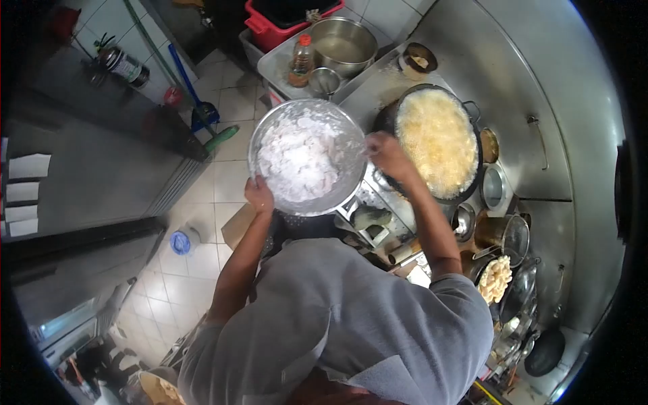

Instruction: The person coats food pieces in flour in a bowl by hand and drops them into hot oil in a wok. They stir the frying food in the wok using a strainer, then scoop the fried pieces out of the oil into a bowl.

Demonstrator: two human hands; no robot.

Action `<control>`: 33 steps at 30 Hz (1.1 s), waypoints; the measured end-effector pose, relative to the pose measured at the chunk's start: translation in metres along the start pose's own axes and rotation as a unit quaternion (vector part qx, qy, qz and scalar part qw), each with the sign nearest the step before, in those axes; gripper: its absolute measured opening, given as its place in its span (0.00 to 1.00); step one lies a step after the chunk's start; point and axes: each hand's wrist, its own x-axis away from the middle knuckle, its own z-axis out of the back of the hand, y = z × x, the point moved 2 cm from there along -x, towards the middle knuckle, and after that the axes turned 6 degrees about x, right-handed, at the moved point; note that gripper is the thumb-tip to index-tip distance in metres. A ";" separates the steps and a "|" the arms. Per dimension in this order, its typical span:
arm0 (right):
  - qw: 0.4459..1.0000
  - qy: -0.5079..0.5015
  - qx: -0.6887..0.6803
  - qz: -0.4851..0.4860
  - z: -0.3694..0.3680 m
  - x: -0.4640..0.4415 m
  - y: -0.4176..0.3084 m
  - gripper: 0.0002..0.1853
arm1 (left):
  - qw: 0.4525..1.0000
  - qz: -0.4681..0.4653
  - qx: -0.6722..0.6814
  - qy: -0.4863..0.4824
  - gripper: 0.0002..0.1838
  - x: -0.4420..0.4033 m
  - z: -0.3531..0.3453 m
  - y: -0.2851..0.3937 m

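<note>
A wide metal bowl (351, 177) holds pieces thickly coated in white flour (300, 158). My left hand (259, 196) grips its lower left rim, with the fingers partly hidden by the bowl's side. At the opposite rim, my right hand (386, 150) is curled closed on the edge, whitened with flour at the fingertips. Just to the right of that hand is a large dark wok (478, 177) full of bubbling, foamy yellow oil (435, 142).
Behind the bowl, a counter carries a metal pot (345, 66), an orange-capped bottle (301, 62) and a small strainer (325, 82). Fried pieces (495, 278) sit at lower right near a mesh-topped pot (516, 239). A blue-lidded container (181, 243) stands on the tiled floor.
</note>
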 end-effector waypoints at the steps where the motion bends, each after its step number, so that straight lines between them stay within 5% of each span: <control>1: 0.991 -0.117 0.002 -0.070 -0.027 -0.010 -0.014 0.15 | 1.000 0.010 -0.012 -0.008 0.18 -0.001 -0.001 0.002; 2: 0.984 -0.162 0.068 -0.026 -0.057 -0.017 -0.016 0.23 | 0.999 0.021 -0.022 -0.018 0.18 -0.001 -0.001 0.004; 7: 0.985 -0.095 0.064 -0.127 -0.212 -0.054 0.037 0.49 | 0.999 0.026 -0.022 -0.014 0.20 -0.001 -0.003 -0.004; 11: 0.972 0.013 0.038 -0.232 -0.231 -0.075 0.022 0.47 | 0.997 0.054 -0.057 -0.027 0.21 -0.002 -0.003 -0.002; 13: 0.929 0.016 -0.283 -0.237 -0.233 -0.087 0.014 0.45 | 0.995 0.054 -0.078 -0.024 0.21 0.000 -0.001 0.008; 15: 0.956 0.004 -0.224 -0.189 -0.248 -0.097 0.016 0.51 | 0.993 0.054 -0.100 -0.023 0.22 -0.001 0.000 0.010; 17: 0.778 -0.043 -0.587 -0.219 -0.229 -0.085 -0.020 0.49 | 0.997 -0.028 -0.066 0.021 0.19 0.000 -0.005 0.004; 19: 0.774 -0.027 -0.568 -0.279 -0.180 -0.071 -0.062 0.49 | 0.999 -0.014 -0.049 0.010 0.20 -0.001 -0.006 -0.004; 21: 0.811 -0.118 -0.505 -0.269 -0.170 -0.066 -0.053 0.53 | 1.000 0.003 -0.031 0.001 0.20 -0.002 -0.005 -0.010; 23: 0.801 -0.088 -0.523 -0.277 -0.185 -0.068 -0.023 0.49 | 0.996 0.009 -0.087 -0.005 0.19 -0.003 -0.006 -0.013; 25: 0.897 0.000 -0.423 -0.131 -0.167 -0.071 -0.023 0.44 | 0.996 -0.003 -0.091 0.004 0.19 -0.003 -0.005 -0.008; 29: 0.947 -0.047 -0.280 -0.149 -0.153 -0.076 -0.012 0.35 | 0.997 0.007 -0.073 0.013 0.19 0.001 -0.003 0.007; 31: 0.945 -0.004 -0.280 -0.167 -0.180 -0.076 0.017 0.32 | 0.998 0.011 -0.063 0.012 0.19 -0.001 -0.003 0.009; 33: 0.884 0.052 -0.414 -0.211 -0.201 -0.073 0.037 0.28 | 0.998 0.019 -0.058 0.009 0.19 0.000 -0.001 0.006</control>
